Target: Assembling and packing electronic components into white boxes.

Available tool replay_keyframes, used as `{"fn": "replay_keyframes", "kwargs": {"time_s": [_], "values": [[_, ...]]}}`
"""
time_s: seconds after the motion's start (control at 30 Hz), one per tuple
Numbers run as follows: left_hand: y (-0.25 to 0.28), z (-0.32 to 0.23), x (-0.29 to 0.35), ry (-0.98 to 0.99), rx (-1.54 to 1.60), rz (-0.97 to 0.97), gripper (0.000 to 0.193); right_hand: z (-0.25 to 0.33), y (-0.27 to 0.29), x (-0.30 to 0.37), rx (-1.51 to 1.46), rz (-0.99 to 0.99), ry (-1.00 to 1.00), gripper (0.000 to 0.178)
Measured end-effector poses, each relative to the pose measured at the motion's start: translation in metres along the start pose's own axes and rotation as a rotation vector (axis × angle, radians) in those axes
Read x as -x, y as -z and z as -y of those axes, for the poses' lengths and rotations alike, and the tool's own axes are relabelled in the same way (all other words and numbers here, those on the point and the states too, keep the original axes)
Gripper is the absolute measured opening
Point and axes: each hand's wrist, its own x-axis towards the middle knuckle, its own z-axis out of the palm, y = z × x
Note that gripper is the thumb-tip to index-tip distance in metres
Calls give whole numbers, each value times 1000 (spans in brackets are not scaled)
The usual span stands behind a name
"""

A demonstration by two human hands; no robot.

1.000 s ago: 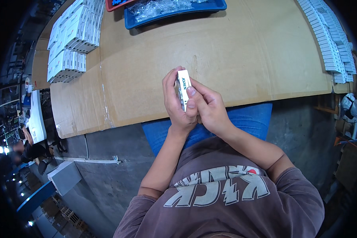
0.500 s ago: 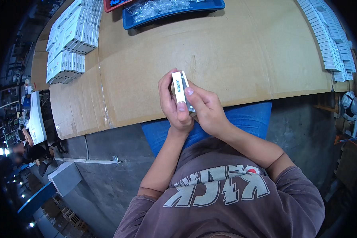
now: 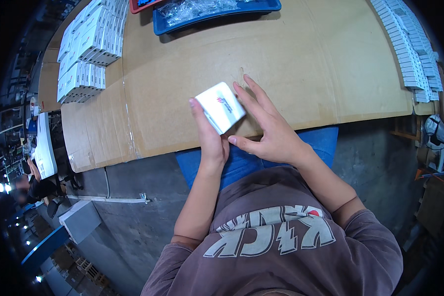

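Note:
A small white box (image 3: pixel 221 107) with a red and dark print on its broad face is held above the near part of the table. My left hand (image 3: pixel 211 140) grips it from the left, thumb along its near left edge, the other fingers hidden beneath. Just to the right of the box, my right hand (image 3: pixel 269 128) is spread, its thumb and fingers apart with nothing between them. A narrow gap shows between those fingertips and the box.
Brown cardboard (image 3: pixel 182 64) covers the table. White boxes (image 3: pixel 91 44) are stacked at the left, more white boxes (image 3: pixel 407 54) at the far right. A blue tray (image 3: pixel 222 16) of clear plastic pieces stands at the back beside a red tray (image 3: pixel 139 7). Another person (image 3: pixel 42 187) is at far left.
The box has turned from showing its narrow printed side to showing its broad face. My right hand has let go of it and spread open to the right; the left still holds it.

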Motion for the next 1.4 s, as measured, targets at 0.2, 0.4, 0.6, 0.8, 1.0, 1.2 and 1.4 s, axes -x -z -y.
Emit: {"fn": "replay_keyframes", "kwargs": {"time_s": [0.2, 0.4, 0.6, 0.8, 1.0, 1.2, 1.4], "values": [[-13, -13, 16, 380, 126, 181, 68, -19, 4, -3, 289, -89, 273, 90], [-17, -10, 18, 403, 65, 217, 67, -34, 5, -12, 246, -97, 492, 84], [-21, -10, 18, 382, -1, 232, 67, -43, -5, -10, 180, -256, 584, 77], [-14, -9, 17, 415, -6, 370, 78, -43, -11, -1, -409, -286, 158, 89], [-22, 19, 12, -271, -544, 439, 88, -34, -9, -10, -680, -246, 94, 79], [-16, 12, 2, 107, -19, 220, 60, -36, 3, -7, -234, -190, 274, 51], [-16, 23, -2, 103, -137, 158, 57, -48, -4, -11, 30, -268, 357, 43]]}}
